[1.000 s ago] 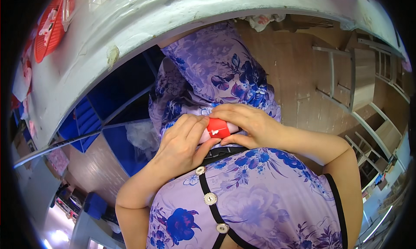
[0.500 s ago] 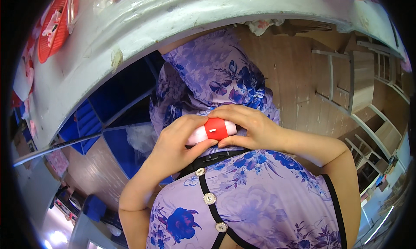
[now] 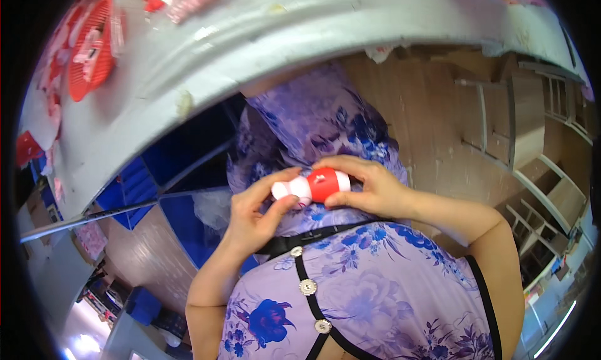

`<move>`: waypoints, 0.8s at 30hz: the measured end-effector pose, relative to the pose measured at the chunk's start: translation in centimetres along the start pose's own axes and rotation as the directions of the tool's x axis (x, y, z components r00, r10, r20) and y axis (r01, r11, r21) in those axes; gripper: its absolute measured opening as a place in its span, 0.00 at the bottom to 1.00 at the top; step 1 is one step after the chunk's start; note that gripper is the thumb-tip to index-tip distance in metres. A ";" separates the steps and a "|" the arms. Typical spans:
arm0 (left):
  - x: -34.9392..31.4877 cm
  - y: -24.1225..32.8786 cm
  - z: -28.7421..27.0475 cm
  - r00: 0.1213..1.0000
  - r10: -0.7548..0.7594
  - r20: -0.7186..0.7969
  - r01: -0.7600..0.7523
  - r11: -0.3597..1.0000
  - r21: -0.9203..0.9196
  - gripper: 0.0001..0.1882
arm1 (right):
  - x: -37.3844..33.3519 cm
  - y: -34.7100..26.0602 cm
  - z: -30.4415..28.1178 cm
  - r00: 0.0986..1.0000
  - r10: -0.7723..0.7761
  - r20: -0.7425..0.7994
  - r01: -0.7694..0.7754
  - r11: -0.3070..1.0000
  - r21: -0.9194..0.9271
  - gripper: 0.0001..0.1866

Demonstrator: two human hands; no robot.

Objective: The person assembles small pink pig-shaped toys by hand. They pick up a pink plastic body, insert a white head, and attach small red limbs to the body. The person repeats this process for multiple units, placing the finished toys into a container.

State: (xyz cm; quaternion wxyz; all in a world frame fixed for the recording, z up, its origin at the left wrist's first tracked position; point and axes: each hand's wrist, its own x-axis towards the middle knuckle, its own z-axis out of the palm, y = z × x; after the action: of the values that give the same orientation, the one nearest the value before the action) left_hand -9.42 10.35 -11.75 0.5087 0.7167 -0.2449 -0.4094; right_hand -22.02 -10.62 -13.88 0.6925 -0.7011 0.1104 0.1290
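A small toy figure point(image 3: 324, 185), rounded and smooth, lies sideways between my hands above my lap. Its left end is pale pink, its wide middle is red with a small pale mark, and its right end is whitish. My left hand point(image 3: 255, 211) pinches the pink end between thumb and fingers. Around the red body and whitish end, my right hand point(image 3: 375, 188) has its fingers above and thumb below. Fingers cover parts of the toy's edges.
A white-topped table point(image 3: 250, 47) curves across the front. A red basket point(image 3: 76, 84) with small pink pieces stands on it at far left, near pink packets point(image 3: 197, 0). Blue crates point(image 3: 181, 216) sit below the table, and stools point(image 3: 529, 116) stand at right.
My left hand has slid toward the pink end and the hands are farther apart, uncovering more of the toy. The toy has shifted slightly right. The whole view has moved a little.
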 end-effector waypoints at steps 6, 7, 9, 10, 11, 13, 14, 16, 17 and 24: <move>-0.1 1.6 -0.6 0.997 0.051 0.064 -0.060 0.988 0.145 0.17 | -0.1 0.4 0.0 0.997 -0.070 0.025 0.071 0.997 -0.025 0.30; -0.1 1.7 -0.6 0.997 0.027 0.075 -0.037 0.989 0.141 0.17 | -0.2 0.4 0.0 0.997 -0.071 0.013 0.071 0.997 -0.009 0.30; 0.3 1.2 -0.8 0.993 0.088 0.076 -0.098 0.986 0.138 0.16 | -0.4 0.5 0.2 0.999 -0.042 0.012 0.042 0.998 0.039 0.29; 0.1 1.5 -0.8 0.996 0.041 0.081 -0.049 0.993 0.104 0.16 | -0.4 0.3 0.1 0.999 -0.020 0.039 0.019 0.999 0.028 0.29; 0.3 2.1 -1.1 0.996 -0.007 0.090 0.000 0.998 0.068 0.16 | -0.2 -0.3 -0.4 0.998 0.005 0.063 -0.006 1.000 0.016 0.30; 0.4 3.9 -1.5 0.992 -0.034 0.124 0.025 0.997 0.068 0.16 | 0.0 -1.9 -1.3 0.981 0.045 0.186 -0.076 0.983 0.166 0.30; 0.7 5.2 -2.0 0.988 -0.051 0.146 0.042 0.997 0.063 0.16 | 0.4 -2.7 -1.9 0.975 0.007 0.221 -0.055 0.976 0.212 0.30; 1.2 7.3 -3.3 0.986 0.017 0.167 -0.040 0.990 0.136 0.17 | 1.3 -3.0 -2.2 0.972 -0.141 0.189 0.081 0.952 0.294 0.28; 1.7 9.3 -4.4 0.983 0.050 0.177 -0.083 0.980 0.180 0.18 | 1.7 -2.7 -2.4 0.976 -0.182 0.116 0.128 0.921 0.368 0.24; 12.0 19.8 -13.1 0.830 0.429 -0.357 -0.466 0.885 -0.019 0.15 | 3.8 1.3 -1.4 0.956 -0.116 -0.268 0.220 0.889 0.402 0.20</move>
State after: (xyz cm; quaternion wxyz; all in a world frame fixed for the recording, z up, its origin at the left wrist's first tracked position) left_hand 9.35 0.87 4.58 0.6619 0.6717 -0.2917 -0.1600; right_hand -18.81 -11.93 -16.42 0.8197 -0.5494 0.1563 -0.0437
